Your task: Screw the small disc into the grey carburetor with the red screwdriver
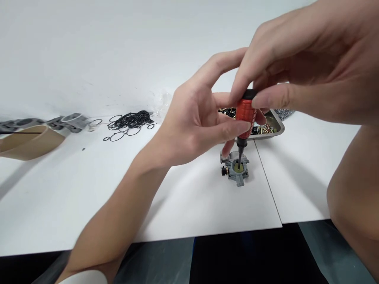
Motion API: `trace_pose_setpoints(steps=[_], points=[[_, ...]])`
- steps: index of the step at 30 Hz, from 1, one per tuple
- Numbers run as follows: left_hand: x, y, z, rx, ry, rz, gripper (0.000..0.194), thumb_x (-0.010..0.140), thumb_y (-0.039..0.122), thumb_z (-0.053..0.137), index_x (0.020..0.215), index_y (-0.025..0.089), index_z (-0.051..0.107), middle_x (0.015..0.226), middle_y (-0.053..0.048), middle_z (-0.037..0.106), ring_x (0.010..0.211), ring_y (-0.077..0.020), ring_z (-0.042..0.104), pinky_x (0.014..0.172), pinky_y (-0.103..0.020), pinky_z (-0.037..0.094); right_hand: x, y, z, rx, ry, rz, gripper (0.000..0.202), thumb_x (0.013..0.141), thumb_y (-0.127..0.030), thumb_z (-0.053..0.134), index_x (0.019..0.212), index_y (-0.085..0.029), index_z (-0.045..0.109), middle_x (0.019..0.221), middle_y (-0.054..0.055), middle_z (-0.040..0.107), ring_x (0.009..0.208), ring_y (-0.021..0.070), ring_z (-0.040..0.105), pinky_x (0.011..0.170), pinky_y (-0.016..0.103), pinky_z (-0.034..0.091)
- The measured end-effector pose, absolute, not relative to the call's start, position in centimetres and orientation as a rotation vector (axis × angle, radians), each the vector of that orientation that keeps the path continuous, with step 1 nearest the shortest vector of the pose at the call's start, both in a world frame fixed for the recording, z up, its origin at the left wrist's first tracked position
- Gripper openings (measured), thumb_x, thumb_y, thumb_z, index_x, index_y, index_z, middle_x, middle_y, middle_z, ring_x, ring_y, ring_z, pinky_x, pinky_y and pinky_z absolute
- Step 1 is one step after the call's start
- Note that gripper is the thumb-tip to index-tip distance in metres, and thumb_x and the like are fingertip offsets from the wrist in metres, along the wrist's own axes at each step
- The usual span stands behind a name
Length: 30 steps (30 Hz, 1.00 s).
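A screwdriver (245,112) with a red handle and black cap stands nearly upright over a small grey metal carburetor body (238,169). Its tip reaches into the round bore, at a brass-coloured disc (238,167). My right hand (299,67) pinches the black top of the handle between thumb and fingers. Lower down, my left hand (204,106) has its thumb and fingers around the red part, with one finger reaching down by the back of the carburetor body. A black knob (224,170) sticks out on the body's left side.
Behind my hands a metal tray (278,125) holds many small brass and dark screws. Black rubber rings (132,121) lie heaped at the back left, beside clear plastic (164,104). Farther left are a tan tape roll (32,144) and grey metal parts (70,121). A seam crosses the white table (192,209).
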<state>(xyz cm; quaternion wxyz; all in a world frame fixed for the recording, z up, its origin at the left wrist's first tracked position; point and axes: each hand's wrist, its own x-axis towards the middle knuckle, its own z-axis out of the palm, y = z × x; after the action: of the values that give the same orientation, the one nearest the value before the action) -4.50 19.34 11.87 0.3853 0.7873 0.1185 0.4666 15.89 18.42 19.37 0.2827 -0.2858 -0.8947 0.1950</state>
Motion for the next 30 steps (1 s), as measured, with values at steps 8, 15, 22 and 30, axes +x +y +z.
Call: trace_pose_setpoints(steps=[8,15,22,30], points=[[-3.8,19.6,11.2,1.921,0.323,1.2,0.045,0.076,0.013,0.086,0.112,0.022,0.061,0.077,0.005,0.063,0.063,-0.0123,0.069,0.048,-0.022,0.058,12.9,17.9,19.2,-0.863,-2.318,-0.13,0.06,0.078,-0.028,0.077,0.042,-0.013,0.032,0.052,-0.003,0.021,0.089,0.0096,0.066,0.043,0.0,0.01],[-4.5,19.7,11.8,1.917,0.337,1.171,0.043,0.08,0.019,0.085,0.116,0.016,0.062,0.102,-0.006,0.07,0.09,-0.0208,0.074,0.049,-0.019,0.056,16.5,18.8,19.0,-0.535,-2.629,0.198,0.021,0.096,-0.027,0.056,0.104,-0.028,0.075,0.104,-0.009,0.07,0.089,0.0061,0.063,0.079,0.016,0.052],[-3.9,19.1,11.5,1.999,0.291,1.227,0.035,0.083,0.022,0.08,0.114,0.022,0.065,0.117,-0.002,0.063,0.079,-0.0118,0.071,0.053,-0.021,0.059,15.1,18.6,18.9,-0.909,-2.514,-0.042,0.034,0.084,-0.057,0.067,0.069,-0.026,0.065,0.07,-0.005,0.057,0.08,0.0117,0.066,0.061,0.02,0.053],[-4.6,19.9,11.4,1.95,0.362,1.187,0.055,0.078,0.021,0.087,0.126,0.017,0.06,0.096,-0.005,0.07,0.076,-0.0174,0.072,0.052,-0.025,0.059,14.6,17.7,19.6,-0.819,-2.453,-0.106,0.032,0.089,-0.048,0.061,0.07,-0.022,0.067,0.071,-0.012,0.062,0.076,0.0024,0.063,0.06,0.01,0.045]])
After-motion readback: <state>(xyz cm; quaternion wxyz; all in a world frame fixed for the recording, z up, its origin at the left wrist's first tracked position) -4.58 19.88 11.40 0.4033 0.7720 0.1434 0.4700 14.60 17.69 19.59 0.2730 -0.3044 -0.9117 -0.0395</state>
